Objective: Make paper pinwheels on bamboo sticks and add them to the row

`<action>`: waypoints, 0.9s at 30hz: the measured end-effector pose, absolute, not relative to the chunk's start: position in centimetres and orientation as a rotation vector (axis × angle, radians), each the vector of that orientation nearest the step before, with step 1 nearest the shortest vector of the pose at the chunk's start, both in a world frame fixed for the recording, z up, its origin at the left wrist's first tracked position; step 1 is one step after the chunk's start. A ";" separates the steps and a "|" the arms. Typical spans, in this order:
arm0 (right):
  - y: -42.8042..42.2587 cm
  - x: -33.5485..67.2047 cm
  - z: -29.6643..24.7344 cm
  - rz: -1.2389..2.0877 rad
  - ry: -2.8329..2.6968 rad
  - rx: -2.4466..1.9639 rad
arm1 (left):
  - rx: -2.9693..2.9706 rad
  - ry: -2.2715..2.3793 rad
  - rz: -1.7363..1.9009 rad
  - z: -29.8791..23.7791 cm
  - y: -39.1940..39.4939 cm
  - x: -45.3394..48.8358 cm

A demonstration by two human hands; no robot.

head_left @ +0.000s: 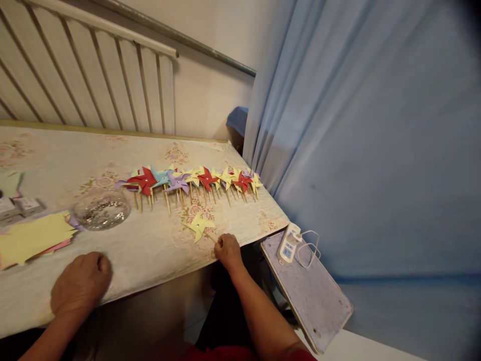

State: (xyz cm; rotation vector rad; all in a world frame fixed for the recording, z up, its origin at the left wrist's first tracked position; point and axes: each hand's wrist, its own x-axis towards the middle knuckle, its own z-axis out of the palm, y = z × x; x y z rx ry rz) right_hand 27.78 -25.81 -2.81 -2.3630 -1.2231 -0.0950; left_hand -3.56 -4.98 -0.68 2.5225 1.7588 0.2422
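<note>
My right hand (pixel 228 250) is closed around the wooden stick of a yellow paper pinwheel (pixel 198 225) at the table's front edge. Its four-bladed head, with a small pin at the centre, points away from me and to the left. My left hand (pixel 81 282) rests as a fist near the front edge; nothing sticks out of it. Past that fist is a clear round dish (pixel 101 210) of small shiny metal pieces. Beside the dish lies a stack of cut paper sheets (pixel 35 238), yellow on top with pink and purple below.
A row of finished pinwheels (pixel 176 181) in red, blue, purple and yellow lies across the cloth-covered table (pixel 150 250). Small boxes (pixel 28 205) stand at the far left. A power strip (pixel 288 244) with a white cable sits on a stool (pixel 315 301). Blue curtain (pixel 361 150) hangs at right.
</note>
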 end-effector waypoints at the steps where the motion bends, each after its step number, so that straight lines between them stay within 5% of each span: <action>1: -25.8 27.8 -2.8 -0.099 -1.221 -2.367 | 2.540 1.758 0.220 -0.6 -5.1 -3.6; 27: -26.5 27.4 -2.2 -0.027 -1.268 -2.401 | 2.645 1.729 0.354 -1.0 -5.5 -3.7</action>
